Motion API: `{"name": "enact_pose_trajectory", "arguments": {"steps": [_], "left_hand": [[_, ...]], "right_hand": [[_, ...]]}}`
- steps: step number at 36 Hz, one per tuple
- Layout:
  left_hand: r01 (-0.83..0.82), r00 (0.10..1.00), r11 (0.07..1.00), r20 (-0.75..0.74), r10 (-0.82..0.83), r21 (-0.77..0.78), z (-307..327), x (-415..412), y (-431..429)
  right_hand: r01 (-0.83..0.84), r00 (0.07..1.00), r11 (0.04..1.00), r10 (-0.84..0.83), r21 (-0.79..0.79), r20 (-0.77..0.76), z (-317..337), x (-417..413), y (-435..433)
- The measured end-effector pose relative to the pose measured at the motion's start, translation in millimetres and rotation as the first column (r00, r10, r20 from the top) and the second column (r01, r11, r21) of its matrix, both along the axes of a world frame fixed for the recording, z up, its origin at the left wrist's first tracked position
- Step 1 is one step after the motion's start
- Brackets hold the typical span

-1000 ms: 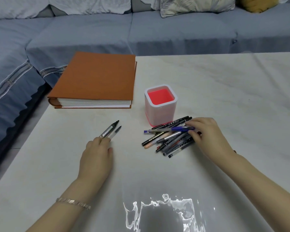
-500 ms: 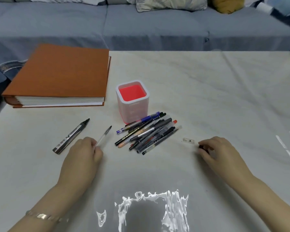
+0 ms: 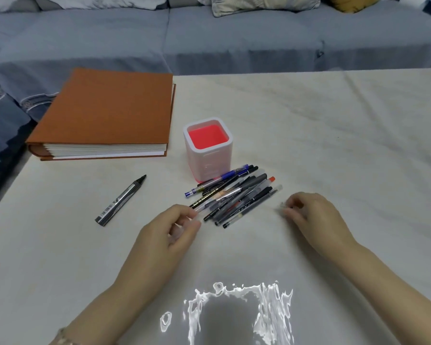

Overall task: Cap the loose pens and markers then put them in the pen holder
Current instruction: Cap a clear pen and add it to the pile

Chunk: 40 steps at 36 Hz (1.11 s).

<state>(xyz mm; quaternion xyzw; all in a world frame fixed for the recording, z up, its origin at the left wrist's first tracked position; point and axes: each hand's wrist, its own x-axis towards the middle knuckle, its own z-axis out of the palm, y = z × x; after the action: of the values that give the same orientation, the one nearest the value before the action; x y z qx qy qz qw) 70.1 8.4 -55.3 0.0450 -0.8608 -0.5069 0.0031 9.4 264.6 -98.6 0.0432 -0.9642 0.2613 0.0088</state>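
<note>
A white pen holder (image 3: 207,161) with a red inside stands mid-table. Right in front of it lies a pile of several pens and markers (image 3: 237,195). A black uncapped marker (image 3: 121,200) lies alone to the left. My left hand (image 3: 167,235) is just left of the pile, its fingers pinched on a clear pen (image 3: 197,210) that is blurred and mostly hidden. To the right of the pile, my right hand (image 3: 314,217) pinches a small clear pen cap (image 3: 281,205) at its fingertips.
A thick orange binder (image 3: 105,113) lies at the back left of the pale table (image 3: 334,145). A grey-blue sofa (image 3: 234,38) runs behind the table's far edge. Glare spots show on the near table surface.
My left hand has carried the clear pen to the right, up to the pile's near end. My right hand has lifted the clear cap off the table and moved left.
</note>
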Motion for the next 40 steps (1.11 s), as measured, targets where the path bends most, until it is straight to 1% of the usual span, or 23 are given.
{"name": "enact_pose_trajectory", "arguments": {"steps": [2, 4, 6, 8, 19, 26, 31, 33, 36, 40], "left_hand": [[0.001, 1.000, 0.999, -0.002, -0.001, 0.051, 2.6, 1.8, 2.1], [0.018, 1.000, 0.997, -0.007, -0.017, 0.074, 4.7, 3.4, 4.2], [0.046, 0.999, 0.997, -0.026, -0.045, 0.057, 6.4, 4.8, 5.7], [0.068, 0.997, 0.997, -0.047, -0.067, 0.034, 8.9, 5.9, 7.1], [0.155, 0.979, 0.987, -0.127, -0.160, -0.046, 11.1, 10.5, 7.7], [0.162, 0.973, 0.984, -0.156, -0.172, -0.076, 7.9, 11.4, 6.0], [0.176, 0.961, 0.975, -0.191, -0.200, -0.134, 8.2, 12.8, 7.2], [0.174, 0.950, 0.975, -0.235, -0.203, -0.138, 8.2, 12.8, 7.1], [0.181, 0.924, 0.971, -0.312, -0.222, -0.158, 8.1, 12.5, 6.2], [0.171, 0.867, 0.960, -0.429, -0.252, -0.220, 4.5, 10.5, 7.4]], "right_hand": [[-0.012, 0.999, 0.971, 0.021, -0.238, 0.034, 13.4, 7.2, -8.3], [-0.038, 0.998, 0.903, 0.057, -0.427, 0.032, 28.4, 15.1, -18.4], [-0.070, 0.995, 0.835, 0.094, -0.546, 0.015, 42.3, 23.0, -27.5], [-0.088, 0.993, 0.797, 0.114, -0.598, 0.006, 52.6, 28.7, -34.1], [-0.100, 0.988, 0.776, 0.152, -0.622, 0.031, 65.8, 40.4, -47.1], [-0.138, 0.981, 0.780, 0.194, -0.611, 0.026, 65.9, 42.7, -50.1], [-0.184, 0.967, 0.769, 0.252, -0.613, 0.025, 63.7, 46.5, -54.2], [-0.220, 0.964, 0.765, 0.265, -0.605, -0.015, 62.3, 47.6, -54.4], [-0.300, 0.951, 0.768, 0.285, -0.566, -0.117, 59.2, 49.1, -54.6], [-0.301, 0.952, 0.728, 0.262, -0.616, -0.156, 54.8, 50.5, -55.7]]}}
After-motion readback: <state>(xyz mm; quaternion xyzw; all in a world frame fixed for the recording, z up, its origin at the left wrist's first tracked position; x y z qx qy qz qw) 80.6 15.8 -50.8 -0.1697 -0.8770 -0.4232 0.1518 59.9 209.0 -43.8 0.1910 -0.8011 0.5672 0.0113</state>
